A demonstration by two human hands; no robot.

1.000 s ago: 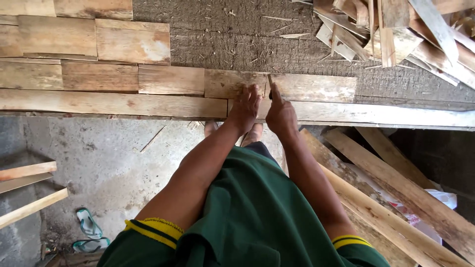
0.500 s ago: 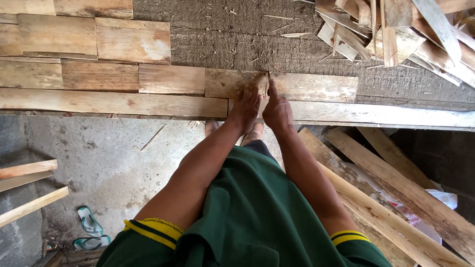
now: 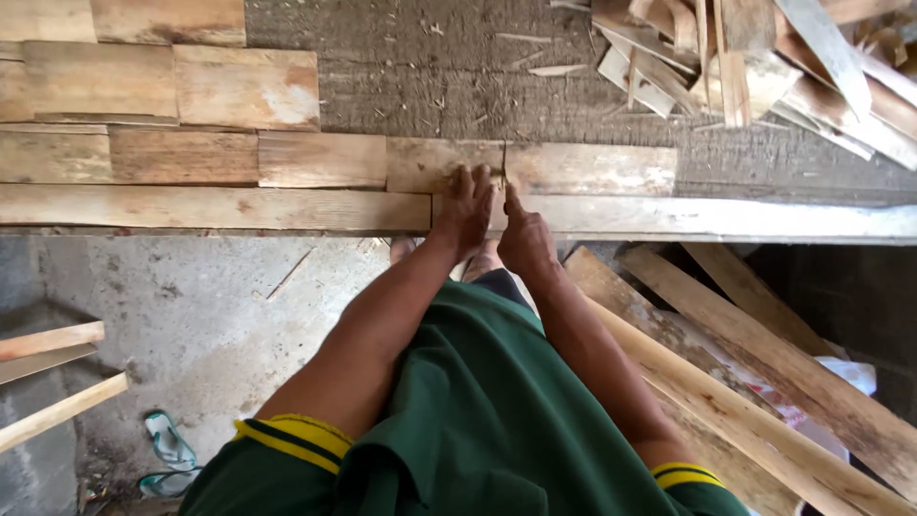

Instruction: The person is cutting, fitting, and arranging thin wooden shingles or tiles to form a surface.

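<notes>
My left hand (image 3: 464,212) lies flat, fingers spread, on a short wooden board (image 3: 425,163) where it meets the long front plank (image 3: 210,207) of the workbench. My right hand (image 3: 523,237) is beside it, mostly closed, with its forefinger stretched along the seam between that short board and the neighbouring board (image 3: 592,168). Neither hand holds anything. Both arms come out of green sleeves with yellow cuffs.
Several short boards (image 3: 244,86) lie in rows on the left of the bench. A heap of wood offcuts (image 3: 755,67) sits at the back right. Long planks (image 3: 764,382) lean below on the right. A sandal (image 3: 167,444) lies on the concrete floor, left.
Both hands stay at the seam between the short boards; the left hand has flattened a little more onto the wood.
</notes>
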